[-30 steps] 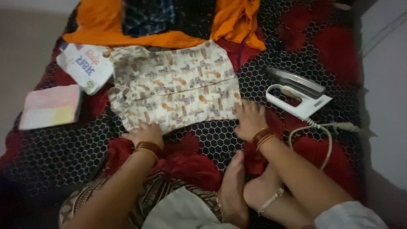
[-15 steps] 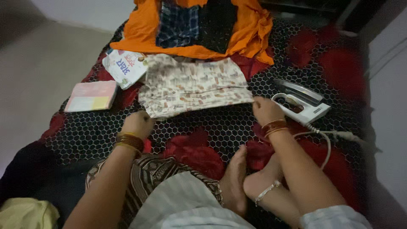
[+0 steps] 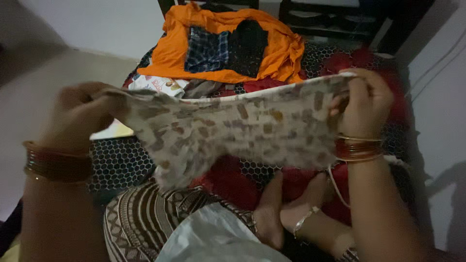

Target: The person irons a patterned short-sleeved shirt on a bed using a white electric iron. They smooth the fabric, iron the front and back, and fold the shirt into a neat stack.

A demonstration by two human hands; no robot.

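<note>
Shirt (image 3: 242,126), small, cream with a brown print, is up off the bed and stretched flat in the air between both hands, near the camera. Left hand (image 3: 80,114) is closed into a fist around the shirt's left edge; the picture is blurred there, fingers not separable. Right hand (image 3: 361,104) pinches the right edge, fingers (image 3: 350,97) curled over the cloth, bangles (image 3: 357,148) at the wrist.

Progress, as a judgement: the shirt looks lifted for turning, shaking out or folding; it hangs loose with no crease or fold line showing, so nothing reads as finished yet. No iron shows in this view; the shirt blocks the spot behind it.

Blanket (image 3: 121,160), black honeycomb mesh over red, covers the bed. At the far end an orange cloth (image 3: 272,48) lies spread, with a checked garment (image 3: 206,48) and a dark garment (image 3: 247,43) on top. A printed packet (image 3: 158,83) lies just near of it, left. No containers visible. The person's bare feet (image 3: 286,213) rest below the shirt.
</note>
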